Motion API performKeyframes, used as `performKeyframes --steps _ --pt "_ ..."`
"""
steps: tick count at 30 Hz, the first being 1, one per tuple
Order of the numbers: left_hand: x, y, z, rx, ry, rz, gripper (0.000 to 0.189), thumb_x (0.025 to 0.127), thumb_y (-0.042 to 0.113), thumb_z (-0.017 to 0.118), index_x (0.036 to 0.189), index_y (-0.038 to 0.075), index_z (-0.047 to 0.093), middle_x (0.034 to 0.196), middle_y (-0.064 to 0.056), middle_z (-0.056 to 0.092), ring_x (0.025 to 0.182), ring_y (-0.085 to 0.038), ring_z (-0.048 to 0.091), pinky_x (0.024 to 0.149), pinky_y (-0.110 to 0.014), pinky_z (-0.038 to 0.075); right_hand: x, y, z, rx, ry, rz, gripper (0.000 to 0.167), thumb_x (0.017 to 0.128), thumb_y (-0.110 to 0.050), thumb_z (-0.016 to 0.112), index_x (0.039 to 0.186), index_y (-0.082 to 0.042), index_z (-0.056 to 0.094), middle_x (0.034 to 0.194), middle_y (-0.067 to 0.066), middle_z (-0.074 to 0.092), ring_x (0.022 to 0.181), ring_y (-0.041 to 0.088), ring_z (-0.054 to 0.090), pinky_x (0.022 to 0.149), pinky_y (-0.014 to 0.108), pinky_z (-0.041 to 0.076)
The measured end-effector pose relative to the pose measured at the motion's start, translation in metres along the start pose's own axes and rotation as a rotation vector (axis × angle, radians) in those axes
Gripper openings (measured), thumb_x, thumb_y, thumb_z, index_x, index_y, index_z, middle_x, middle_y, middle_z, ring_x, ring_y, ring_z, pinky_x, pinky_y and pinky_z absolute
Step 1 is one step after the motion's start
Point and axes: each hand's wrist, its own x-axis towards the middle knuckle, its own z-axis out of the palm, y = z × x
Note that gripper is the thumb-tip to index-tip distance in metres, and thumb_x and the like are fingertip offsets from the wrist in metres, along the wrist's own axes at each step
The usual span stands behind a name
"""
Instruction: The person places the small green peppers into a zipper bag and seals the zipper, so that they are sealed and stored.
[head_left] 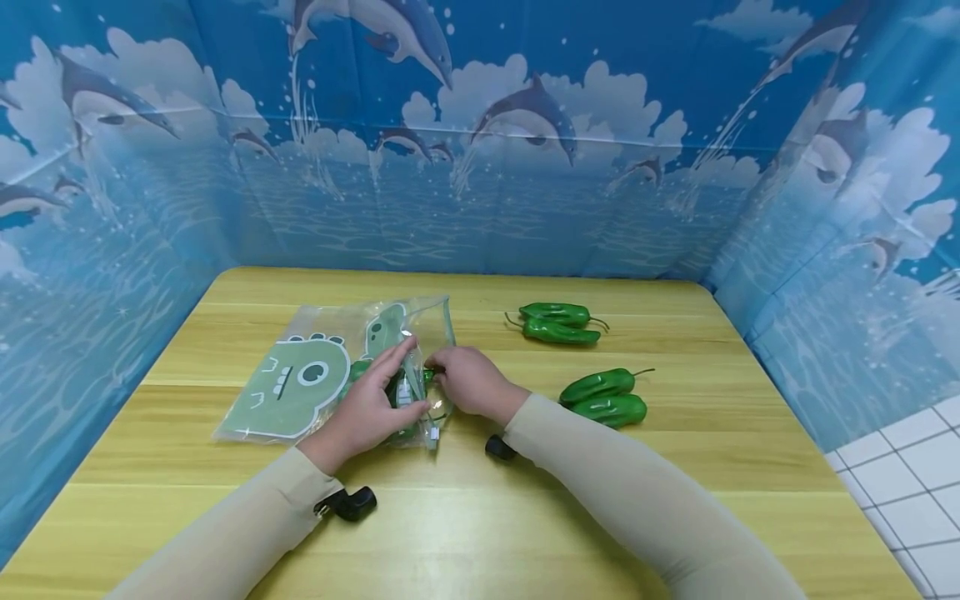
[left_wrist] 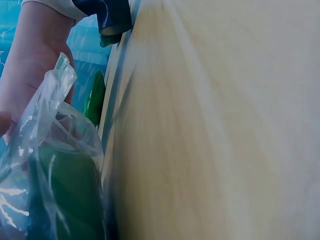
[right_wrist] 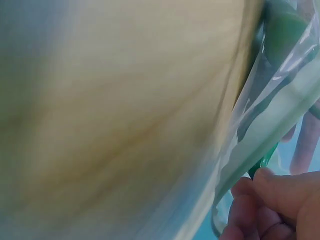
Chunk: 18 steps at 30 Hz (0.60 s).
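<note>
A clear zip bag (head_left: 288, 427) printed with a green cartoon creature lies on the table, its mouth facing right. Green peppers (left_wrist: 75, 195) show through its plastic. My left hand (head_left: 367, 404) rests on the bag near the mouth, fingers fairly straight and thumb spread apart from them. At the bag's mouth my right hand (head_left: 471, 382) pinches a green pepper (right_wrist: 264, 161) between thumb and curled fingers. Most of that pepper is hidden behind the bag's edge and the hand.
Two green peppers (head_left: 558, 332) lie side by side toward the back right of the wooden table (head_left: 450, 533). Two more peppers (head_left: 609, 410) lie nearer, close beyond my right forearm. A blue dolphin-print curtain (head_left: 480, 208) rises along the table's back and sides.
</note>
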Motion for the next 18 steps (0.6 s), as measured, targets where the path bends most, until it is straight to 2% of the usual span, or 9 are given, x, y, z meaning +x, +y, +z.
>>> performKeyframes --steps 5,10,15,18 --pt "0.001 0.000 0.000 -0.014 0.001 0.001 0.097 0.092 0.019 0.083 0.169 0.031 0.024 0.174 -0.004 0.027 0.161 -0.035 0.024 0.126 -0.062 0.030 -0.001 0.002 0.000 0.054 0.001 0.046 0.029 0.107 -0.011 0.061 0.133 -0.007 0.071 0.127 0.008 0.075 0.121 0.025 0.071 0.105 0.040 0.058" --pt "0.001 0.001 0.000 -0.019 0.000 0.001 0.097 0.091 0.018 0.082 0.169 0.029 0.025 0.174 -0.006 0.027 0.161 -0.036 0.023 0.126 -0.063 0.029 -0.002 0.003 0.000 0.069 -0.023 0.022 0.032 0.107 -0.012 0.060 0.137 -0.008 0.069 0.131 0.008 0.074 0.125 0.025 0.069 0.107 0.040 0.056" --pt "0.002 0.000 0.001 -0.021 -0.003 -0.009 0.097 0.092 0.019 0.082 0.169 0.027 0.024 0.174 -0.004 0.028 0.161 -0.034 0.024 0.126 -0.061 0.030 -0.009 0.007 -0.005 0.094 -0.042 0.032 0.037 0.108 -0.011 0.058 0.144 -0.010 0.064 0.137 0.008 0.072 0.131 0.027 0.066 0.112 0.043 0.053" --pt "0.002 0.000 0.000 -0.016 0.002 -0.016 0.097 0.092 0.020 0.082 0.169 0.027 0.024 0.174 -0.004 0.028 0.161 -0.034 0.026 0.126 -0.060 0.030 -0.015 0.013 -0.011 0.106 -0.038 0.040 0.039 0.108 -0.013 0.058 0.147 -0.011 0.062 0.138 0.007 0.071 0.130 0.026 0.067 0.109 0.044 0.055"
